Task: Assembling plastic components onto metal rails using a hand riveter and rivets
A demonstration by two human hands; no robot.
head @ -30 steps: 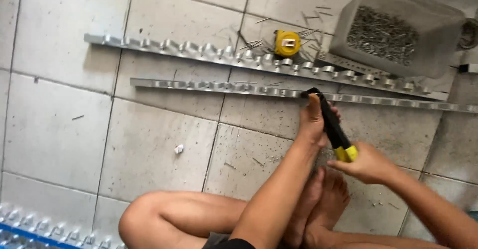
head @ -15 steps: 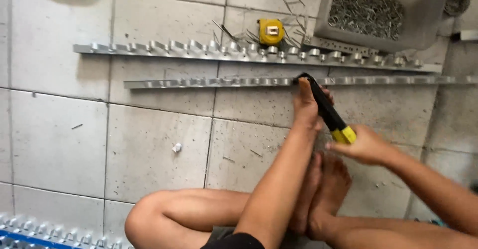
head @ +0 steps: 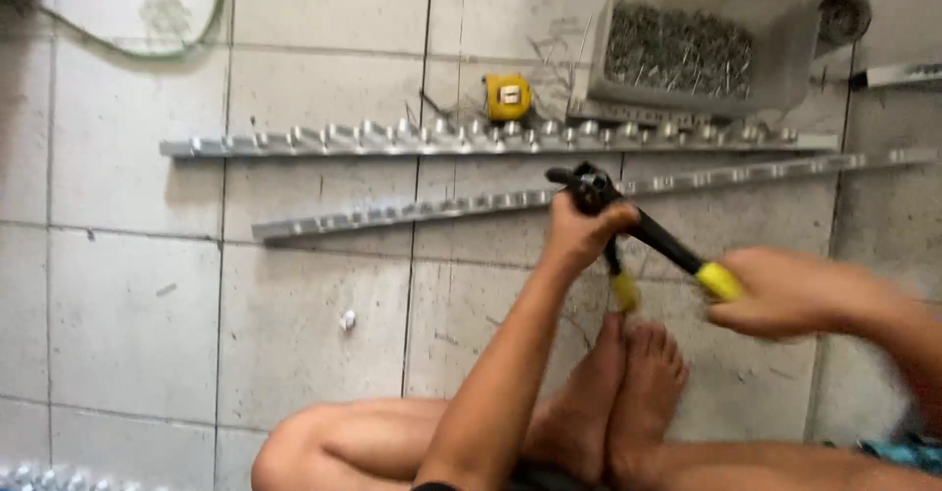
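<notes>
My left hand (head: 579, 231) grips one handle of a black hand riveter (head: 638, 231) with yellow handle tips, its head resting at the near metal rail (head: 412, 211). My right hand (head: 790, 290) holds the other handle, pulled away so the handles are spread apart. The near rail lies on the tiled floor with a row of small studs along it. A second studded rail (head: 392, 143) lies parallel behind it. My bare feet (head: 628, 393) rest on the tiles just below the tool.
A yellow tape measure (head: 507, 97) sits behind the far rail. A grey plastic tub of rivets (head: 687, 45) stands at the back right. A green cable (head: 137, 45) curls at the top left. A small white scrap (head: 346, 320) lies on the tile.
The riveter handles have spread apart: my right hand has swung its handle out to the right. The view has shifted, so the rails sit lower and further right.
</notes>
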